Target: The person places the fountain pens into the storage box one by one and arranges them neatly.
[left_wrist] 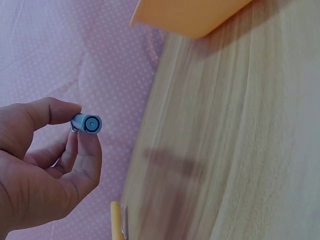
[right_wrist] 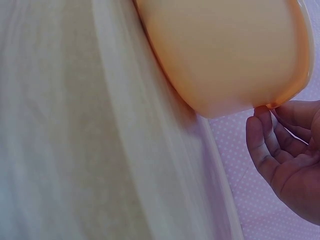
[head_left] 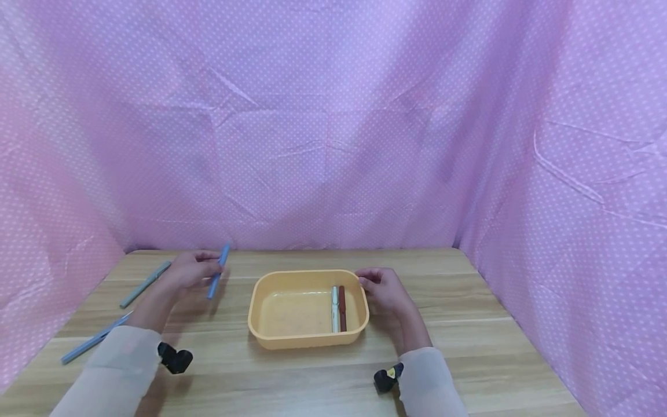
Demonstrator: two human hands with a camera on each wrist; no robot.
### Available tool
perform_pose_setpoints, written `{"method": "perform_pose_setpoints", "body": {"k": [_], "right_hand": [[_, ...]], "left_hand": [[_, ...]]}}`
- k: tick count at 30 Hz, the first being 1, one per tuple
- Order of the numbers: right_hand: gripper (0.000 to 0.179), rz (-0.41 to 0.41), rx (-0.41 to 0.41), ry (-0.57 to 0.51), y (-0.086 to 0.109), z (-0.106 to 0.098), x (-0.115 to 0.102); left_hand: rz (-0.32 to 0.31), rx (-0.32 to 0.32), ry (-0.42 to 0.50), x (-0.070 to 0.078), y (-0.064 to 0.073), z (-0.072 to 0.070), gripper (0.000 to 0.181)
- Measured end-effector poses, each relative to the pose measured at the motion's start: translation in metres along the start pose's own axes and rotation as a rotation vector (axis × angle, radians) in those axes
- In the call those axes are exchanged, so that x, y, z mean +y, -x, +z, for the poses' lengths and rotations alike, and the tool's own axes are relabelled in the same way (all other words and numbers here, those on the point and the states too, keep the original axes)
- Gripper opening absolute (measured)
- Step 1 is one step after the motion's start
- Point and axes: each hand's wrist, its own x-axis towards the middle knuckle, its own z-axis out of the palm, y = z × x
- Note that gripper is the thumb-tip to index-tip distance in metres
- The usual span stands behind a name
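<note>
My left hand point(head_left: 190, 270) pinches a blue pen point(head_left: 219, 272) between thumb and fingertips, above the left part of the table. In the left wrist view that pen point(left_wrist: 92, 123) points its round end at the camera, its metal clip by the fingers. My right hand point(head_left: 384, 288) holds the rim of a yellow plastic tray point(head_left: 278, 343) at its far right corner. The right wrist view has the fingertips point(right_wrist: 256, 127) at the rim, below the tray's wall point(right_wrist: 225, 55). Inside, on the right, a pale pen point(head_left: 335, 310) and a dark red pen point(head_left: 342, 310) lie side by side.
A grey-green pen point(head_left: 145, 285) lies left of my left hand, and another blue pen point(head_left: 94, 340) lies nearer, partly behind the left forearm. The wooden table point(head_left: 292, 382) ends at a pink dotted curtain point(head_left: 333, 145) at the back and sides.
</note>
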Motion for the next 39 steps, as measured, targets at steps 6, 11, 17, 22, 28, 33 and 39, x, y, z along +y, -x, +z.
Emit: {"method": "perform_pose_setpoints", "body": {"k": [6,11,17,22,28,33,39], "right_hand": [[0.02,-0.007,-0.008,0.004,0.001,-0.001,0.0],[0.02,-0.007,-0.015,0.0,0.002,0.0,0.0],[0.02,-0.004,-0.006,-0.001,0.003,0.0,0.0],[0.019,-0.005,0.004,0.004,0.003,0.002,0.0],[0.019,-0.006,0.008,0.012,0.002,0.002,0.001],[0.018,-0.003,0.014,0.013,0.001,0.001,0.002],[0.019,-0.005,0.017,0.008,0.0,0.0,0.002]], "left_hand": [[-0.027,0.025,-0.004,0.006,0.001,0.005,0.058],[-0.023,0.026,-0.006,0.01,0.002,0.009,0.059],[0.003,0.007,0.005,0.017,0.004,0.015,0.059],[0.013,0.004,0.003,0.021,0.005,0.021,0.058],[0.041,-0.016,0.007,0.026,0.006,0.029,0.056],[0.033,-0.013,-0.006,0.033,0.005,0.037,0.053],[0.048,-0.036,0.002,0.038,0.005,0.048,0.053]]}}
